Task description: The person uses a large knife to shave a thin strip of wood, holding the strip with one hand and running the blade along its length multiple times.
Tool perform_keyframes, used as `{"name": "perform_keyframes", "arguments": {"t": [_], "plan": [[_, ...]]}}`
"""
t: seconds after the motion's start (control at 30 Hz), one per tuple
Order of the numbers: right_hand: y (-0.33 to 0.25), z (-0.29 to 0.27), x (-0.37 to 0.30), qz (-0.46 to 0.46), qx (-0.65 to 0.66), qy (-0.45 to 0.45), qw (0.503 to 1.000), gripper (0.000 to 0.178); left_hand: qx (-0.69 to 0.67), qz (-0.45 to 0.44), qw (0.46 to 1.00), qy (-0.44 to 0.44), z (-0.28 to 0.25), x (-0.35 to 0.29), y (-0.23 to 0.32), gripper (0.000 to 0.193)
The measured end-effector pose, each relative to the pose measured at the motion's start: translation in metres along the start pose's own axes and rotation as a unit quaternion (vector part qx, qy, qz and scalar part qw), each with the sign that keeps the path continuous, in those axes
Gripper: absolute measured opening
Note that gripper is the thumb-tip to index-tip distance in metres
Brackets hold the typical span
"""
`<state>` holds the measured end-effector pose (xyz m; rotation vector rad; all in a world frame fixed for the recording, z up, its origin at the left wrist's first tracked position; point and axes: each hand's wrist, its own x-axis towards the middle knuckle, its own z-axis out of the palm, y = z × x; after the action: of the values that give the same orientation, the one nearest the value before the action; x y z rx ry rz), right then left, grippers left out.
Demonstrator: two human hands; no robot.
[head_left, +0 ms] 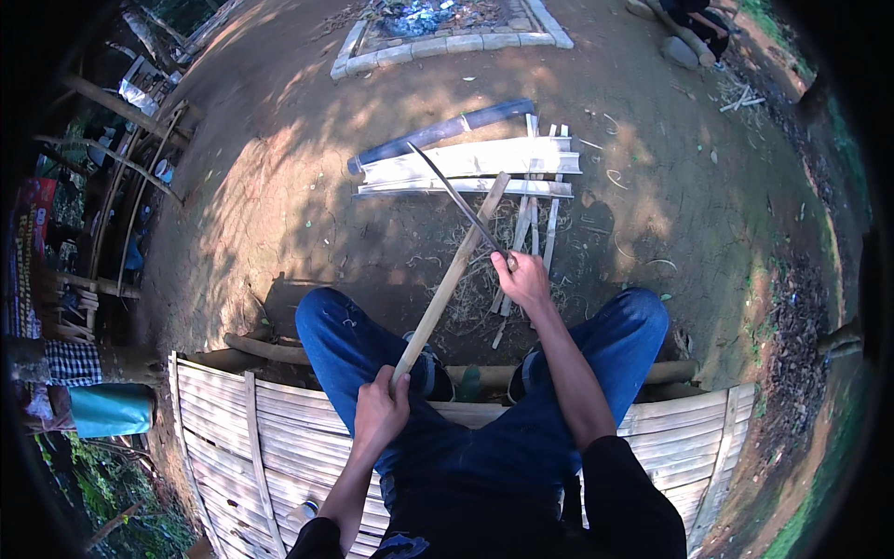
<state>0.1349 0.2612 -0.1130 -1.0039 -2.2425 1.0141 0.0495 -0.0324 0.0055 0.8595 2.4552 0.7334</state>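
Note:
My left hand (pixel 380 410) is wrapped round the lower end of a pale bamboo strip (pixel 447 284), which slants up and away to the right between my knees. In my right hand (pixel 522 281) is the handle of a long, dark-bladed knife (pixel 449 187). Its blade points up and to the left, crossing the strip near the strip's far end; whether the edge touches the strip I cannot tell. Beyond the strip, split bamboo halves (pixel 470 163) lie on the ground with their pale inner sides up. Several narrow bamboo slats (pixel 551 228) lie beneath and beside them.
I sit on a bamboo-slat bench (pixel 223 419). Behind the split halves lies a dark bamboo pole (pixel 438 136). Shavings (pixel 473 270) litter the dirt by my feet. Farther off are a stone-edged fire pit (pixel 447 45) and, at the far right, another person (pixel 694 23). A teal cloth (pixel 112 410) hangs at left.

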Motion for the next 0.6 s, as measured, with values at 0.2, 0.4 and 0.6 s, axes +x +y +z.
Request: {"name": "perform_keyframes", "arguments": {"t": [0.2, 0.4, 0.6], "plan": [[-0.036, 0.008, -0.025, -0.216, -0.045, -0.061, 0.974, 0.054, -0.03, -0.003, 0.999, 0.011, -0.005, 0.008, 0.0, 0.021], [-0.013, -0.001, -0.005, -0.057, -0.062, -0.011, 0.996, 0.05, -0.015, -0.026, 1.0, -0.004, -0.008, -0.005, -0.006, 0.021], [-0.015, 0.008, -0.023, -0.067, 0.087, -0.047, 0.993, 0.038, -0.059, -0.007, 0.998, -0.005, -0.003, -0.012, -0.002, 0.02]]}}
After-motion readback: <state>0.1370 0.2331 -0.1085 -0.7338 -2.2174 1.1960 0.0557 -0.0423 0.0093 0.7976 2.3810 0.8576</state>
